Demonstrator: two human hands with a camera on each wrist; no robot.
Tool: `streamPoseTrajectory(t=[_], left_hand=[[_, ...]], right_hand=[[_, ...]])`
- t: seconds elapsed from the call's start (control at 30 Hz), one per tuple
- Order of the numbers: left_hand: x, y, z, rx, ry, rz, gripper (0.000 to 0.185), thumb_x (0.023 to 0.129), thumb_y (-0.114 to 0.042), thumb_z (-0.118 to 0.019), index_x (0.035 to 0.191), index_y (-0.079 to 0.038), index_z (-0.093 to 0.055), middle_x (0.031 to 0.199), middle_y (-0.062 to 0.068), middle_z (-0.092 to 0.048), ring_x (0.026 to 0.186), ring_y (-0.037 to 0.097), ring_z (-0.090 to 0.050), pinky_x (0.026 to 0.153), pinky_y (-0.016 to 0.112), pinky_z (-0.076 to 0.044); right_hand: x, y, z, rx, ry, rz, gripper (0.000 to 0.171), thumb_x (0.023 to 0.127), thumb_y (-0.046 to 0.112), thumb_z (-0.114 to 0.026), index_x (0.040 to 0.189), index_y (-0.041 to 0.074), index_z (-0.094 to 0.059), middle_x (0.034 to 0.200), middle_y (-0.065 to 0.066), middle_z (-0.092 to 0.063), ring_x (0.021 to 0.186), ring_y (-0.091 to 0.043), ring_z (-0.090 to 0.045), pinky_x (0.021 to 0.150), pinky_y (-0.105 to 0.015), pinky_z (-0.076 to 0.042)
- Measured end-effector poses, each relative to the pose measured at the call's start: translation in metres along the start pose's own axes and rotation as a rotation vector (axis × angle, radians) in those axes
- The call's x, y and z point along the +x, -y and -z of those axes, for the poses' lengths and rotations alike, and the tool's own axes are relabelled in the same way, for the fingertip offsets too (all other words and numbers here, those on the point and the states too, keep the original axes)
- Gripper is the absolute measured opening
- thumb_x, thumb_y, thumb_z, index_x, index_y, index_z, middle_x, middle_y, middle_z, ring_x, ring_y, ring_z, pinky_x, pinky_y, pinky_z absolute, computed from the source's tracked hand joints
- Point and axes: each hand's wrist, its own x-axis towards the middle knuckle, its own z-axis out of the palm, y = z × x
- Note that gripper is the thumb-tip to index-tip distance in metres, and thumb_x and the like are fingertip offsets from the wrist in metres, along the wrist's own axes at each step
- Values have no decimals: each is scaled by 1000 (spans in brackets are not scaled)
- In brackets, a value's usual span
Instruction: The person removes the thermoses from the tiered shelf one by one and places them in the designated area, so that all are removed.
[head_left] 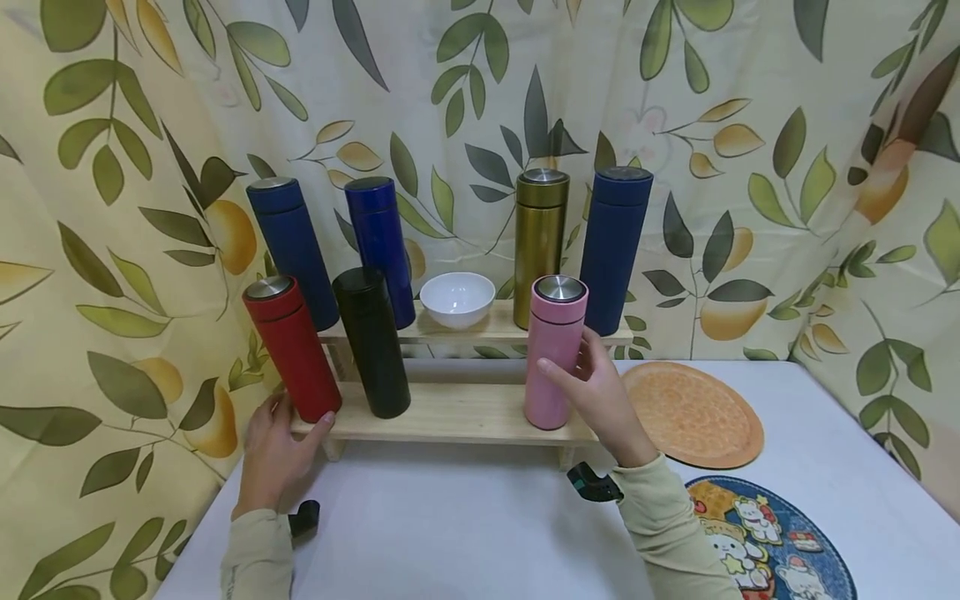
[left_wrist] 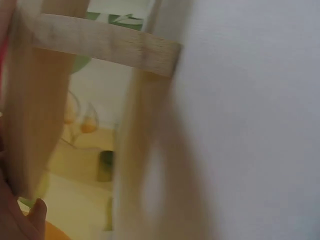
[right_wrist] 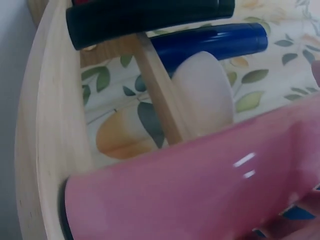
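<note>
My right hand (head_left: 598, 392) grips a pink thermos (head_left: 555, 358) near the right end of the shelf's lower board, thumb in front and fingers round its right side. In the right wrist view the base of the pink thermos (right_wrist: 185, 185) meets the board. At the left end, my left hand (head_left: 276, 454) holds the foot of a red thermos (head_left: 294, 354), its thumb along the front and fingers at the left. The left wrist view shows little of that hand (left_wrist: 22, 215), beside the wooden board (left_wrist: 35, 120). A black thermos (head_left: 372, 350) stands between them.
On the upper board (head_left: 480, 327) stand two blue thermoses on the left, a white bowl (head_left: 457, 302), a gold thermos (head_left: 540, 250) and a dark blue thermos (head_left: 617, 250). A round tan mat (head_left: 693, 412) and a cartoon mat (head_left: 780, 542) lie on the right. A leaf-patterned curtain (head_left: 480, 83) hangs behind.
</note>
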Motion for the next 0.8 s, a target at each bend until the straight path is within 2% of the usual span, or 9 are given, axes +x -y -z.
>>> streamPoseTrajectory(t=[0.2,0.57,0.8], left_hand=[[4,0,4,57,-6,-88,108,96,-66,-67,167,3,-24,171,31,-21,158,55,-5,120,77,-12],[3,6,1,73,14,-113,106,98,-68,-63,168,1,-23,172,29,-22,155,55,-16,117,79,-19],[4,3,1,68,13,-107,104,99,-65,-63,168,2,-23,172,29,-21,151,58,-20,114,80,-24]], right_hand=[[6,-6,-11,54,-27,-20,86,99,23,-78,164,9,-23,155,-16,-43,139,-36,-47,116,-59,-38],[12,-18,-13,32,-27,24,76,93,12,-78,155,9,-34,144,-17,-51,128,-36,-53,109,-59,-42],[16,-19,-9,15,-16,56,73,93,11,-78,153,8,-36,141,-18,-53,126,-37,-55,108,-60,-43]])
